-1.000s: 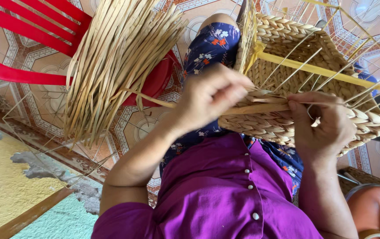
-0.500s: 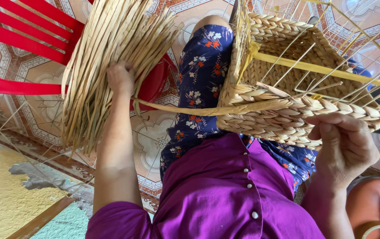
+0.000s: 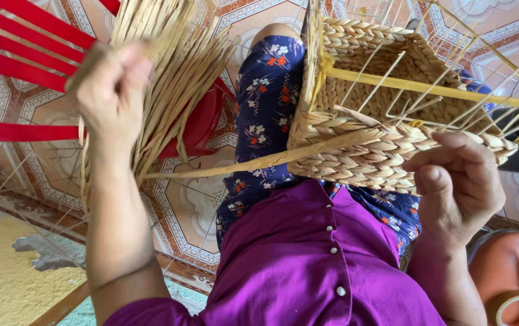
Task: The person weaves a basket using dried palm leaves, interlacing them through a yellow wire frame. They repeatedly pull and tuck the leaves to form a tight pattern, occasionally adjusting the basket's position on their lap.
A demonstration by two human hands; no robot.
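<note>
The half-woven basket (image 3: 386,130), plaited from flat straw-coloured strands over a thin wire frame, rests on the person's lap and serves as the landmark here. The right hand (image 3: 456,184) sits against the basket's near edge, thumb and fingers curled against the braided rim, though the view does not show whether they actually pinch it. The left hand (image 3: 109,90) is well apart from the basket, raised to the far left of it, closed in a fist on strands from a bundle of dried reeds (image 3: 163,78) that hangs beside a red plastic chair (image 3: 24,66). One long loose strand (image 3: 253,162) runs from the basket's woven wall out towards the bundle, slanting downward to the left. A yellow rod (image 3: 435,89) crosses the basket's open top, with bare wire uprights standing beyond it. Under the basket lie blue floral trousers (image 3: 265,102) and a purple buttoned shirt (image 3: 320,265). Patterned floor tiles (image 3: 193,205) spread below and left of the basket, and an orange tub (image 3: 507,271) sits at its lower right.
</note>
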